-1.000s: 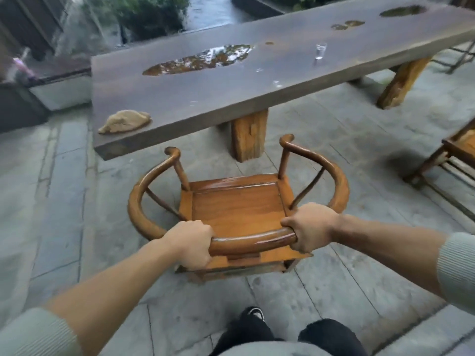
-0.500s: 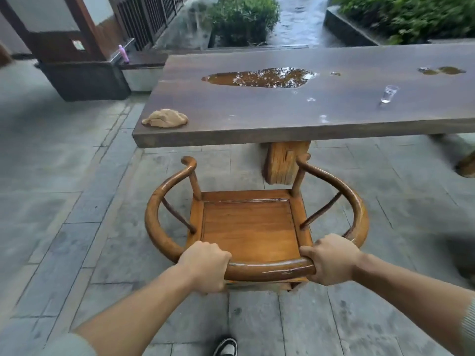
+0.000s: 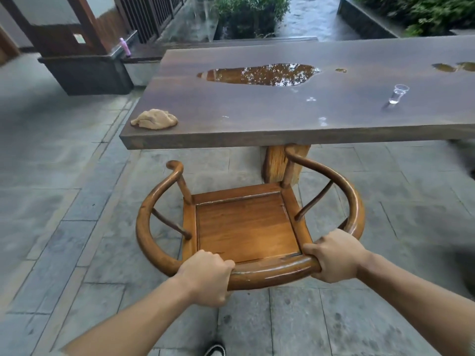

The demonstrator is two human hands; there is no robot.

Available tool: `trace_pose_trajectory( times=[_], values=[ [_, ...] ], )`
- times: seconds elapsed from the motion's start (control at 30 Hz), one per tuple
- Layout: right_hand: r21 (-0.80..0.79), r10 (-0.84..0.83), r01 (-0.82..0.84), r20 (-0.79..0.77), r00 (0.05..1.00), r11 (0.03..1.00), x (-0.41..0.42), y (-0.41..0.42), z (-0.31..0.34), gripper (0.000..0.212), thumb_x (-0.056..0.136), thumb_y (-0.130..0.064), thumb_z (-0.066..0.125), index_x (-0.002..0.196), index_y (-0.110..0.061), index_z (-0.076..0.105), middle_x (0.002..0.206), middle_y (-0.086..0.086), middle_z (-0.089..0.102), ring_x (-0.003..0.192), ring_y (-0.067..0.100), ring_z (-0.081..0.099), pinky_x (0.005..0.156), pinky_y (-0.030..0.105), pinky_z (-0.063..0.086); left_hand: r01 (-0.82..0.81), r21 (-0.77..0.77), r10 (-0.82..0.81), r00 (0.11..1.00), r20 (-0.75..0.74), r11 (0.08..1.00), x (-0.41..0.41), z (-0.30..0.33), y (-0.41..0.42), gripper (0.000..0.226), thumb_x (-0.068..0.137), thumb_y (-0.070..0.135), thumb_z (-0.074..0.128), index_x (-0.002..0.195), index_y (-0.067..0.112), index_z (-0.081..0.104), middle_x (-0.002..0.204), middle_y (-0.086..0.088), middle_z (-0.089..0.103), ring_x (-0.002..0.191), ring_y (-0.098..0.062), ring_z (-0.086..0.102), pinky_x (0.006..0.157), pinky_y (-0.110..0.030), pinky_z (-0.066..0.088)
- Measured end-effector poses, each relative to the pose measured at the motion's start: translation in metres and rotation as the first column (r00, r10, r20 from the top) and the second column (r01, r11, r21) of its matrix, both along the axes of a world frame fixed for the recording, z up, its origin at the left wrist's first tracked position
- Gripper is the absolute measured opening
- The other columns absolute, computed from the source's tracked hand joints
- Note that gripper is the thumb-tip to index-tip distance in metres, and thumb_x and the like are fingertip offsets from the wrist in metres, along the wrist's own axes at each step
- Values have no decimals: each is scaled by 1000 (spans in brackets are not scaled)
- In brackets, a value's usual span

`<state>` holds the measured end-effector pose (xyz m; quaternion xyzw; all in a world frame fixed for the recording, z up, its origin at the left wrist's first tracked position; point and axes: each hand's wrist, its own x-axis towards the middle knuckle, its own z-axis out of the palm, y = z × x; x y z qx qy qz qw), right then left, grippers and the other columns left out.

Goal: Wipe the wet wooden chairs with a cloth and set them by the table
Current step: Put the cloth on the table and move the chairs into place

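Note:
A wooden chair (image 3: 244,227) with a curved horseshoe back rail faces the long dark wooden table (image 3: 282,134). My left hand (image 3: 205,277) grips the back rail left of its middle. My right hand (image 3: 334,255) grips the same rail on the right. The right armrest tip reaches just under the table's front edge, beside the table's wooden leg (image 3: 277,163). A crumpled tan cloth (image 3: 154,119) lies on the table's near left corner.
A large puddle (image 3: 259,74) sits mid-table, smaller ones at the far right. A small clear glass (image 3: 398,93) stands on the right. Stone paving lies all around. A dark plinth with a pink bottle (image 3: 124,47) and shrubs stand behind. My shoe (image 3: 214,349) shows at the bottom.
The chair has moved forward, closer to the table, and now faces it squarely. Both hands have kept their grip on the back rail.

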<state>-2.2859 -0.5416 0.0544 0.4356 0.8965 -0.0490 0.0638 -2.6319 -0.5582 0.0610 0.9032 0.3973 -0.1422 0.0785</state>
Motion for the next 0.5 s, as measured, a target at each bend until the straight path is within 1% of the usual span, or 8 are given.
trace_pose_trajectory(
  times=[0.07,0.13,0.2,0.23,0.3,0.37,0.43,0.5],
  values=[
    [62,18,-16,-38,999,998,2,-1,-1,36,75,-62,48,78,-27,59,60,-6,63,51,20,62,48,25,45,13,-18,-13,1000,-1,1000,1,-1,2,20,69,37,51,75,27,35,57,9,30,48,-15,31,57,-32,38],
    [76,16,-12,-50,999,997,2,-2,0,31,74,-59,51,74,-28,58,56,-6,60,47,21,59,43,27,46,34,-36,-35,999,-15,999,0,4,4,21,69,37,53,74,27,34,56,10,29,46,-13,29,54,-30,33],
    [59,16,-14,-47,999,998,-2,-2,-2,31,74,-59,51,76,-28,57,57,-6,60,48,21,59,44,28,45,54,-41,-56,997,-51,998,-6,10,8,23,71,39,55,76,26,37,55,11,29,46,-13,29,51,-29,29],
    [51,17,-15,-41,999,999,-6,-1,-3,33,75,-61,50,78,-28,56,59,-6,61,50,21,61,46,27,43,55,-40,-58,996,-70,998,-10,11,11,22,72,40,55,76,26,38,55,10,31,46,-14,32,50,-28,30],
    [44,21,-19,-44,999,999,-20,7,-2,38,77,-65,45,82,-28,53,65,-6,64,56,21,63,50,27,36,51,-36,-54,993,-105,998,-24,15,24,19,73,40,55,76,26,42,55,9,40,46,-15,39,49,-28,37],
    [11,4,-4,-78,997,1000,-41,14,0,36,76,-64,39,81,-30,47,67,-6,63,56,20,61,51,27,32,24,-43,-30,990,-139,999,-42,21,40,17,75,42,54,75,27,45,57,7,50,48,-14,47,49,-26,43],
    [0,-11,11,-97,995,1000,-63,18,0,34,75,-62,36,81,-30,44,65,-6,61,54,21,58,51,27,33,27,-45,-34,989,-145,999,-60,25,54,20,77,48,51,74,29,44,57,8,51,48,-12,48,50,-23,42],
    [3,-25,26,-107,994,1000,-75,20,-3,33,76,-60,37,80,-29,43,64,-5,60,53,23,58,52,29,37,48,-41,-54,988,-142,998,-74,24,64,22,76,51,48,75,30,43,58,8,52,50,-13,50,52,-23,41]
  ],
)
